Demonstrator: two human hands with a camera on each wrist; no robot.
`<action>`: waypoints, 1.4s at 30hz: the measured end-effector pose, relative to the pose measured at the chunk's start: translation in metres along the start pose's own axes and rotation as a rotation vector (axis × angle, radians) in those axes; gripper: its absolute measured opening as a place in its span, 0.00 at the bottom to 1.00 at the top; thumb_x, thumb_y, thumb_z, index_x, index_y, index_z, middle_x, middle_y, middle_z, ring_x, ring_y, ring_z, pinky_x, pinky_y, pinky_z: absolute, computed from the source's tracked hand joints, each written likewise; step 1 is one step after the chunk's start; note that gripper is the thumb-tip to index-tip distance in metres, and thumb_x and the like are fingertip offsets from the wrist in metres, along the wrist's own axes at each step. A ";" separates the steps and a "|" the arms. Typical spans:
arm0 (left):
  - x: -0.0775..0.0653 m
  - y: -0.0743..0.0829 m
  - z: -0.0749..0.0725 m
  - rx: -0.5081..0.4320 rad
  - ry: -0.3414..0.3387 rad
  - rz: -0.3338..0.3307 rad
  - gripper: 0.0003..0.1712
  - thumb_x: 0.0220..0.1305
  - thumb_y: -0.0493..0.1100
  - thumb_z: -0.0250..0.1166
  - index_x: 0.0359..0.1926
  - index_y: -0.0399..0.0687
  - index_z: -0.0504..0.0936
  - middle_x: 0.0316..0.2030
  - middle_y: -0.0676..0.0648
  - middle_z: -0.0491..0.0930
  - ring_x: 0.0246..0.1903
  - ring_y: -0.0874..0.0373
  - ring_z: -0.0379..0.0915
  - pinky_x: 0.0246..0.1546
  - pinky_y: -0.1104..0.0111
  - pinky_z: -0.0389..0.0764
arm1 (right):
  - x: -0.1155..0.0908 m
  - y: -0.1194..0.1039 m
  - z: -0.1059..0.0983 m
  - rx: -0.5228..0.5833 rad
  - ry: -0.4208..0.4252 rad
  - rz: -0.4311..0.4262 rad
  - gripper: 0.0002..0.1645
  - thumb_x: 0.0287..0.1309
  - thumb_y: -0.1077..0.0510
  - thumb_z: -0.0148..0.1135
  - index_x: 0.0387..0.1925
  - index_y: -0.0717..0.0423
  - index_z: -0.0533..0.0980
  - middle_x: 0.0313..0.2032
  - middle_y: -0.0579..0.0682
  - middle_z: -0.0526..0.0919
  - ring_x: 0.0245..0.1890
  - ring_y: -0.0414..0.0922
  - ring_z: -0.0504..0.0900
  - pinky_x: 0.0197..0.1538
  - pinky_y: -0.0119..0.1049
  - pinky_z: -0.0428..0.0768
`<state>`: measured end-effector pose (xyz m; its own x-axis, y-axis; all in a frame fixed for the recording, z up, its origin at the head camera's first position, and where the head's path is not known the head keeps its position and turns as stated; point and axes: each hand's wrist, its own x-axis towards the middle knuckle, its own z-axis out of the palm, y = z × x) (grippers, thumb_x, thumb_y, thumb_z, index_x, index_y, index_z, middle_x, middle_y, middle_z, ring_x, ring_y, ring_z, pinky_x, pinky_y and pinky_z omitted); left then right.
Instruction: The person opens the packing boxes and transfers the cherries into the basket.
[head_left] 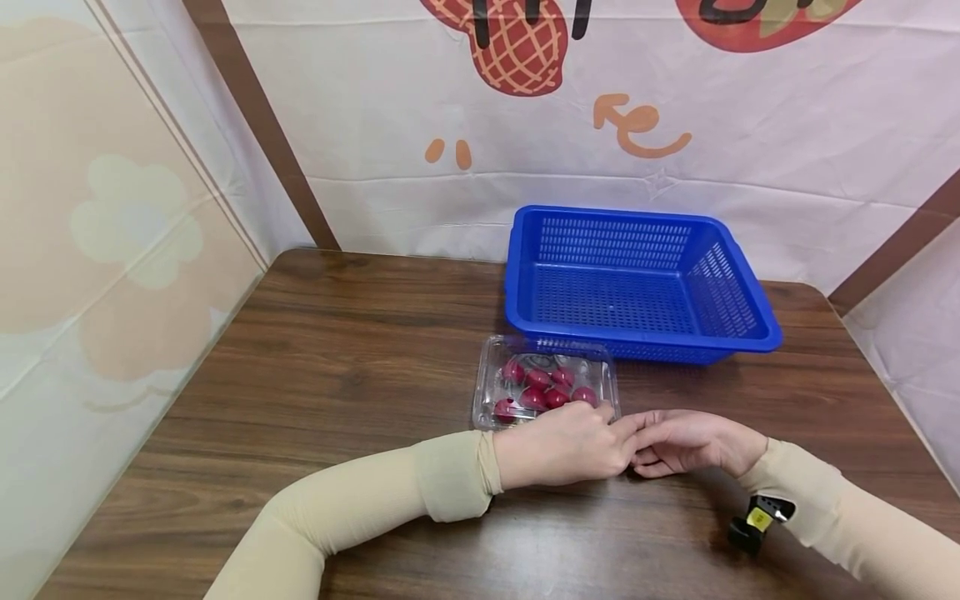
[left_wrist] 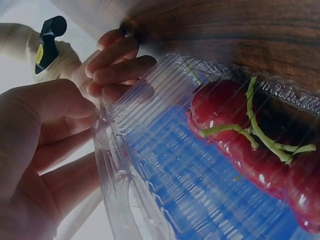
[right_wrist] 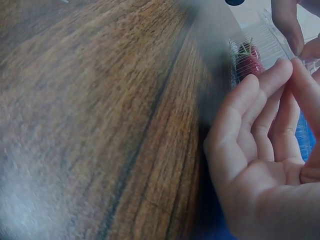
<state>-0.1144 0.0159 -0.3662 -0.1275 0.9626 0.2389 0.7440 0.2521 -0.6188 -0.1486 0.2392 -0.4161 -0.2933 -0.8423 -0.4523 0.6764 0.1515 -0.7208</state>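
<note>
Seen from above, a clear plastic container (head_left: 480, 402) of red fruits (head_left: 536, 398) with green stems lies on a brown wood-grain worktop (head_left: 360, 333), just in front of a blue perforated basket (head_left: 637, 337). The container's back edge overlaps the basket's front rim in view; whether they touch cannot be told. The left hand (head_left: 566, 446) pinches the container's near right corner between thumb and fingers. The right hand (head_left: 686, 442) meets it there, thumb and forefinger pinching the same corner, other fingers curved. To the left, the worktop stretches widely to its slanting side edge; right of the basket runs a narrower strip. The back corners are rounded. White printed cloth (head_left: 375, 100) with brown bands rises behind and on both sides, close behind the basket. Light glints on the near worktop.
</note>
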 end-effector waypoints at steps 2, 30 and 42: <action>0.000 0.000 0.000 0.002 0.000 0.001 0.23 0.67 0.39 0.47 0.59 0.48 0.77 0.54 0.51 0.78 0.24 0.65 0.76 0.14 0.77 0.73 | 0.000 0.000 0.000 -0.004 0.001 0.005 0.15 0.66 0.63 0.49 0.37 0.42 0.79 0.35 0.40 0.83 0.38 0.33 0.80 0.47 0.27 0.79; 0.000 0.013 0.010 0.024 0.137 -0.098 0.18 0.69 0.42 0.44 0.43 0.49 0.82 0.45 0.52 0.81 0.22 0.65 0.75 0.16 0.76 0.76 | -0.001 0.001 0.003 -0.024 0.050 0.002 0.12 0.64 0.62 0.53 0.35 0.42 0.79 0.33 0.39 0.83 0.36 0.33 0.80 0.46 0.26 0.79; 0.001 0.010 0.010 -0.021 0.154 -0.129 0.18 0.68 0.40 0.45 0.45 0.48 0.82 0.34 0.54 0.79 0.21 0.64 0.75 0.14 0.76 0.74 | -0.001 0.001 0.008 -0.057 0.113 -0.017 0.11 0.64 0.62 0.50 0.36 0.44 0.76 0.35 0.40 0.84 0.38 0.34 0.81 0.48 0.29 0.80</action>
<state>-0.1138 0.0205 -0.3801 -0.1215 0.8956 0.4279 0.7419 0.3683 -0.5602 -0.1426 0.2366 -0.4121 -0.3811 -0.7816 -0.4938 0.6321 0.1695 -0.7561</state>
